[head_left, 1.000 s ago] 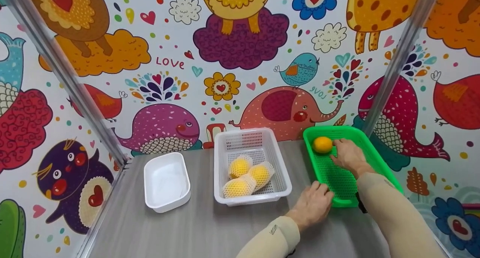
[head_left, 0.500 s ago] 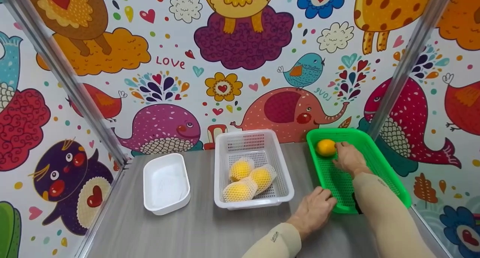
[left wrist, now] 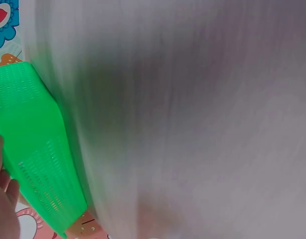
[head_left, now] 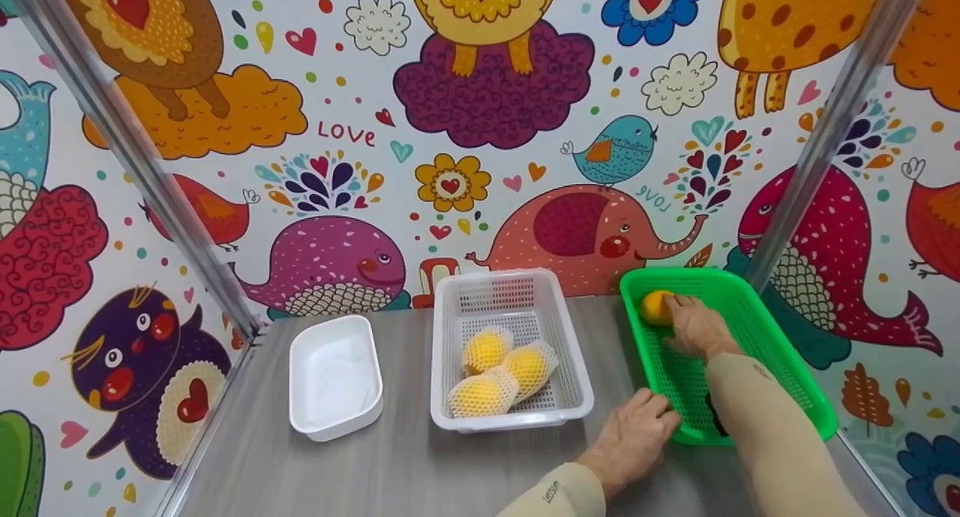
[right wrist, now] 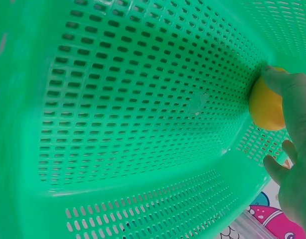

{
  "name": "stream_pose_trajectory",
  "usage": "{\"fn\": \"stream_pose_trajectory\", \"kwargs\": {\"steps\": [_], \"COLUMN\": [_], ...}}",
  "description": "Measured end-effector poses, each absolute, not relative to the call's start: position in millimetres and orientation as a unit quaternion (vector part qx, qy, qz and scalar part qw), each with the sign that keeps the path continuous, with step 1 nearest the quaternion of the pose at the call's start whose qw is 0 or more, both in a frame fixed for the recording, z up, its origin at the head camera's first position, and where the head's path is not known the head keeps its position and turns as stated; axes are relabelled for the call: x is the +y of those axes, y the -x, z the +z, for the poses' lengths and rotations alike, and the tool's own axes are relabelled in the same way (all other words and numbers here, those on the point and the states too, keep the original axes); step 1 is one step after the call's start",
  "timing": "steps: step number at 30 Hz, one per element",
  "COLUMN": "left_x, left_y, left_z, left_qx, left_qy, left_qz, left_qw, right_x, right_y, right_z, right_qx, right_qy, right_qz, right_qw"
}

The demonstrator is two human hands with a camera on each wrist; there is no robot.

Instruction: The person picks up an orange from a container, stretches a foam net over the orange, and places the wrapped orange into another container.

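Observation:
My right hand reaches into a green plastic basket, its fingertips on an orange in the far left corner. In the right wrist view, one digit lies against the side of the orange while other digits of the hand stand apart below it. My left hand holds the near left rim of the basket with bent fingers. Only part of the left hand shows in the left wrist view, beside the green basket.
Left of the green basket stands a white perforated basket with three yellow fruits in foam nets. Farther left is a small white tub. A patterned wall and metal posts bound the grey table.
My right hand has shifted left, from beside the orange to partly over it. The left hand stays at the basket's rim. Small shifts of the whole scene come from the head view moving.

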State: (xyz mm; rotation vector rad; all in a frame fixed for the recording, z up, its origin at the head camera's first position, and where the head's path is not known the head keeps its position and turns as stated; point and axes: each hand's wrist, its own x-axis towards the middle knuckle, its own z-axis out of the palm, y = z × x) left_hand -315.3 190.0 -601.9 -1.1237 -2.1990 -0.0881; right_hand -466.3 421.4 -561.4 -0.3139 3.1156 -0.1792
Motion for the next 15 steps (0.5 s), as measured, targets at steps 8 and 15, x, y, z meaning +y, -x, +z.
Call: {"fn": "stream_pose_trajectory", "kwargs": {"steps": [8,15], "left_x": [190.3,191.4], "left_y": [314.4,315.5], "left_z": [-604.9,-605.5], "left_qx": [-0.843,-0.833], "left_qy": [0.423,0.419], "left_qz": [-0.042,-0.041], "left_qw": [0.329,0.358], "right_x": [422.3,418.1], "right_y": [467.0,475.7], "right_z": [-568.3,-564.1], "right_qx": [0.994,0.993], "right_qy": [0.088,0.106], "right_qz": [-0.056,-0.045], "right_qw": [-0.027,-0.021]}}
